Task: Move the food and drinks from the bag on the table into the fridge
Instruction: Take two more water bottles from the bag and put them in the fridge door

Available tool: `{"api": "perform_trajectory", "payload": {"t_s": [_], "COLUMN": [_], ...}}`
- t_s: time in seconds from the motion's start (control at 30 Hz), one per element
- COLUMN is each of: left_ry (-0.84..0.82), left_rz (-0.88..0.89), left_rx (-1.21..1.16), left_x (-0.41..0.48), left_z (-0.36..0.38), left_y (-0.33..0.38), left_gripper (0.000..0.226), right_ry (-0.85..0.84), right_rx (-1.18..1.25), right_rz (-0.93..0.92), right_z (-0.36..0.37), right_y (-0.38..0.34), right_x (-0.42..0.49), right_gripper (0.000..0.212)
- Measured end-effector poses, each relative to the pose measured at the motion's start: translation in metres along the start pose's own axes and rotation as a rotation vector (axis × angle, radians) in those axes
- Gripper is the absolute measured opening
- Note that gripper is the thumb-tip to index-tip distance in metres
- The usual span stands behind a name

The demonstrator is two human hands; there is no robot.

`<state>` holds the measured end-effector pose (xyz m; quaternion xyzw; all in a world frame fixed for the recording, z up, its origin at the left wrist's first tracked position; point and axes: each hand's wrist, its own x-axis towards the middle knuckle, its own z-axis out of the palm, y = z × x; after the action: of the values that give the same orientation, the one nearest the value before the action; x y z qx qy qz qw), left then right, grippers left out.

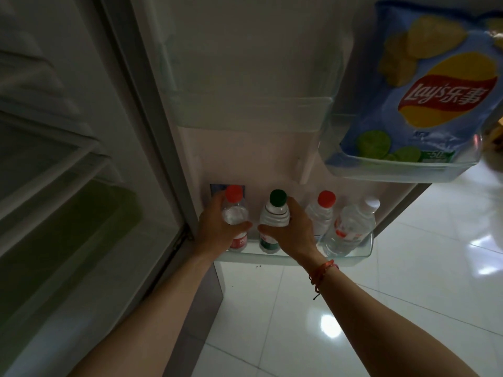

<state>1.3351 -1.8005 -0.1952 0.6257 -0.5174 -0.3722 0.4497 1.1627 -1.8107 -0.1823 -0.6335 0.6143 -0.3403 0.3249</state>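
Task well along: left hand clamps red-capped clear bottle, right hand clamps green-capped clear bottle, two clear bottles already shelved right of them, blue crisp bag binned above; table bag unseen.

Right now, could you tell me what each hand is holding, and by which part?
Left hand grips the red-capped water bottle around its upper body; right hand grips the green-capped bottle likewise, both standing in the door shelf.

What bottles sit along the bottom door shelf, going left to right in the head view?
Red-capped bottle in the left hand's grip → green-capped bottle in the right hand's grip → second red-capped bottle → white-capped bottle, leaning.
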Motion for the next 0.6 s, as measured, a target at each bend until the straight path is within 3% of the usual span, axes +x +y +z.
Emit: {"api": "perform_trajectory", "payload": {"t_s": [0.6], "left_ry": [-0.029], "left_rz": [-0.007], "left_rx": [0.009], "left_x": [0.0033], "left_z": [0.0067], "left_y": [-0.0118], "left_gripper": [0.070], "right_ry": [-0.021], "right_rx": [0.055], "right_rz": [0.039], "right_z": [0.0042], "right_y": [0.0072], "right_x": [0.0065], "right_gripper": [0.078]}}
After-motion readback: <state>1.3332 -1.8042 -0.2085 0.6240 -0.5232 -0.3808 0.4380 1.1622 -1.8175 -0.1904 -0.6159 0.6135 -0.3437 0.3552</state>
